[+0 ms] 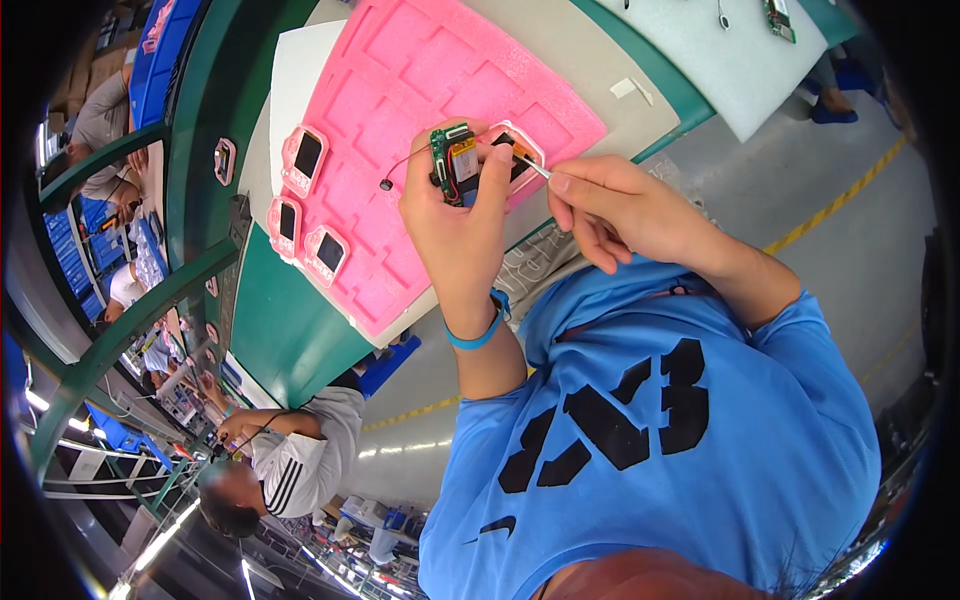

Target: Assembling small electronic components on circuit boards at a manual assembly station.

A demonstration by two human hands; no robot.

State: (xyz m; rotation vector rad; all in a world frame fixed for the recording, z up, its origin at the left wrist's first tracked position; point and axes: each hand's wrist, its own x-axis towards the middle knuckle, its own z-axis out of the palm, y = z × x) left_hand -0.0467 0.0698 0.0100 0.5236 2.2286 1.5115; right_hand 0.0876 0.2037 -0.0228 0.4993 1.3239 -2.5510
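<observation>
Circuit board (pixel 438 152) (green, wired) in left hand (pixel 453 228)

Here before you, the green-edged beige workbench (pixel 592 50) carries a pink recessed foam tray (pixel 375 112), a white foam sheet (pixel 738 62) and a small white slip (pixel 623 88).

The foam tray (pixel 400 100) lies before you on the tabletop (pixel 290 310), with three display units (pixel 304 155) clustered along its left edge. Over the tray's right part, your left fingers (pixel 494 172) hold the circuit board (pixel 437 157); a framed display (pixel 522 143) sits just right of it. The thin tool (pixel 541 171) in your right fingers points at that display. Farther right lies a foam sheet (pixel 740 70).
</observation>
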